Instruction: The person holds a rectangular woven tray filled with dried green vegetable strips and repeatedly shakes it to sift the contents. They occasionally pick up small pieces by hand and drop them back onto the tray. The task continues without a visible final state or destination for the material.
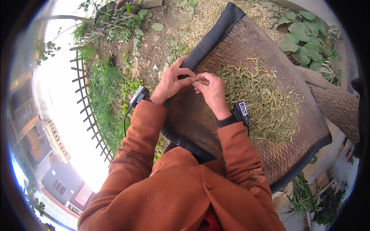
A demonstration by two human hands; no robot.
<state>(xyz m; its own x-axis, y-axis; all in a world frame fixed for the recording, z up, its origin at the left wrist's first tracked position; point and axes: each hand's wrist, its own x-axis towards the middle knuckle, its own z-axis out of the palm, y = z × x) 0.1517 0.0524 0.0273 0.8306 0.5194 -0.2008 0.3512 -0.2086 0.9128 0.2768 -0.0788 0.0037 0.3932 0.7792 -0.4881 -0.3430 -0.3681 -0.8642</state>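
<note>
My left hand (pixel 174 81) and my right hand (pixel 213 90) meet fingertip to fingertip over a woven winnowing basket (pixel 245 34). A tiny pale plant piece (pixel 196 78) is pinched between their thumbs and fingers, largely hidden by them. Beside my right hand, a heap of dried greenish-yellow plant pieces (pixel 260 104), thin like buds or small pods, covers much of the basket's woven floor. Dark cloth binding (pixel 212 37) wraps the basket's rim; my left hand is right against it. The basket's near part lies at my lap.
A thick tree trunk (pixel 332 95) runs close to the basket's right edge. Broad-leaved plants (pixel 306 37) grow at the upper right. To the left are grass (pixel 101 95) and a low dark lattice fence (pixel 86 104). Dry stalks (pixel 196 17) litter the soil beyond the basket.
</note>
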